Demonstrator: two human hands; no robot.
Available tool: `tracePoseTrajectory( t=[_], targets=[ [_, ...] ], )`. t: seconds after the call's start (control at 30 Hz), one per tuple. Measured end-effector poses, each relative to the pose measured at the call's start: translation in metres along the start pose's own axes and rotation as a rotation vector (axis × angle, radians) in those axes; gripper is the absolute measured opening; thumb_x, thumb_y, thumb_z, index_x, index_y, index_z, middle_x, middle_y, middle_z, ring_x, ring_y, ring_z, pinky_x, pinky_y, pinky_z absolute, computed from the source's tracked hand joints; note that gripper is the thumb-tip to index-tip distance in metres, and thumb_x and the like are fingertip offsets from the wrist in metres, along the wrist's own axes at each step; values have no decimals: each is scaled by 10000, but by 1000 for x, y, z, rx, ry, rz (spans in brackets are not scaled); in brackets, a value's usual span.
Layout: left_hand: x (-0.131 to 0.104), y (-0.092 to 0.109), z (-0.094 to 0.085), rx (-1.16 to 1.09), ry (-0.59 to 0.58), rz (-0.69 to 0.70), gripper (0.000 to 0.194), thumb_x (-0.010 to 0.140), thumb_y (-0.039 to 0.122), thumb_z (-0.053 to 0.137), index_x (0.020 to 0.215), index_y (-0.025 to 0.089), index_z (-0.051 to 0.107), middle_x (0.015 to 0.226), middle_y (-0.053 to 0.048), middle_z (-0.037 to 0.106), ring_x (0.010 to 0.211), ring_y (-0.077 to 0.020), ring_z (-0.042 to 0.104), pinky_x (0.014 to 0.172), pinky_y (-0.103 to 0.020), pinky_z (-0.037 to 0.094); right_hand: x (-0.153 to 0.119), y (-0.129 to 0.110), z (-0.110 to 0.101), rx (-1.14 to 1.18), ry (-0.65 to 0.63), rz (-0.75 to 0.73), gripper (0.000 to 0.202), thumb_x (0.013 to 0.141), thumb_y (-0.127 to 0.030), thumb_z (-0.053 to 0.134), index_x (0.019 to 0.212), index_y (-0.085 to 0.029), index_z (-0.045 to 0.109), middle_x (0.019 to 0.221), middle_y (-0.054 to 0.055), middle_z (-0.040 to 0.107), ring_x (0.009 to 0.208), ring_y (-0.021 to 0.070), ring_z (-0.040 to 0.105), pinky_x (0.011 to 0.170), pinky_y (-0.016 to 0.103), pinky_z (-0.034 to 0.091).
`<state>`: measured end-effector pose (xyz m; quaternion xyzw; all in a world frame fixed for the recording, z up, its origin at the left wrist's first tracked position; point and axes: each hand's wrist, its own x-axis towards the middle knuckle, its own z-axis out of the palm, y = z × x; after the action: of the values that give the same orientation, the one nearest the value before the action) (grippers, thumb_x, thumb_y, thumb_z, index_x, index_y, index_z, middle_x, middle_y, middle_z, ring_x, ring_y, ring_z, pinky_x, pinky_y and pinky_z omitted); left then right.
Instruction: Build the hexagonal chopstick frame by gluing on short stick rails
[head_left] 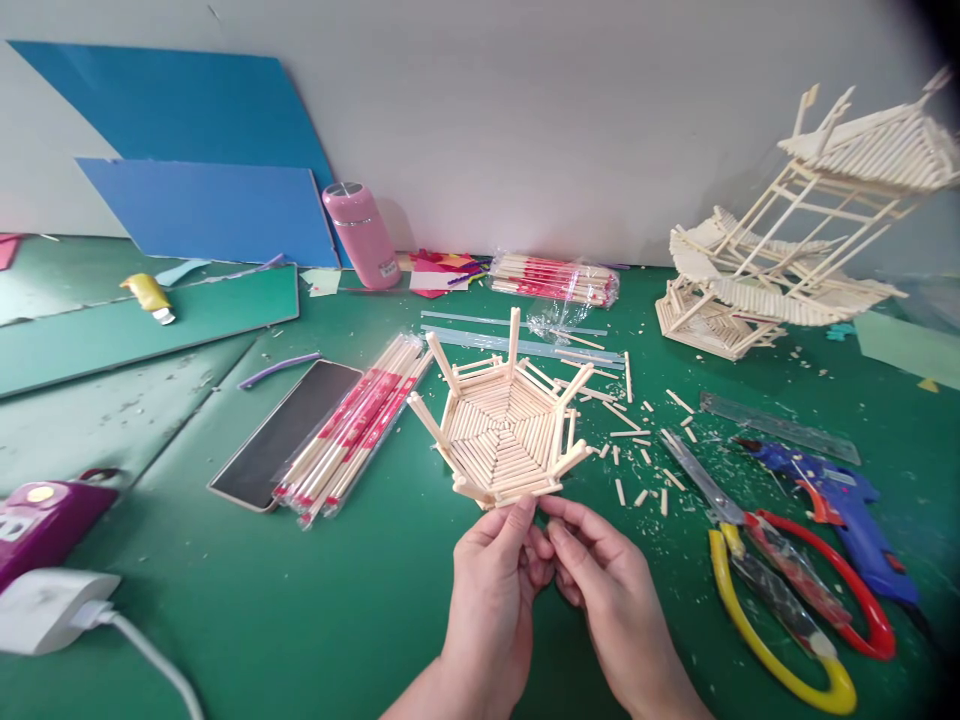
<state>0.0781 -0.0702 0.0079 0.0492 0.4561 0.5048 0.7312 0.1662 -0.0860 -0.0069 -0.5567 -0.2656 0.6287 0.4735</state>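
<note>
A heptagon- or octagon-like base of pale wooden sticks (495, 430), with a web pattern of sticks and several short posts around its rim, is in front of me. My left hand (496, 570) is closed at its near edge, thumb and fingertips pinched together. Beside it my right hand (600, 575) is also closed, its fingertips meeting those of the left. Whatever lies between the fingers is hidden or too small to name. The fingertips appear to be at the base's near rim; whether they grip it I cannot tell.
Red-and-yellow-handled scissors (772, 570), a blue glue gun (840, 500) and a clear ruler (780, 427) lie right, near stick offcuts (641, 455). A stick pavilion (780, 260) stands behind. Left are packed sticks (360, 425), a dark phone (281, 440) and a pink bottle (364, 235).
</note>
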Motion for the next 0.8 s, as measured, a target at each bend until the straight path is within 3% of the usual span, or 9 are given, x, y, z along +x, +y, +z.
tracePoseTrajectory(
  t=[0.8],
  targets=[
    [2,-2,0,15,26,12,302,736,268,660,504,107,552,430,26,491,387,-51,435,414,-159,388,1,0,0,17,2,23,375,706,-440,671,963,-169,651,613,-27,527,487,49,390,429,167,309]
  ],
)
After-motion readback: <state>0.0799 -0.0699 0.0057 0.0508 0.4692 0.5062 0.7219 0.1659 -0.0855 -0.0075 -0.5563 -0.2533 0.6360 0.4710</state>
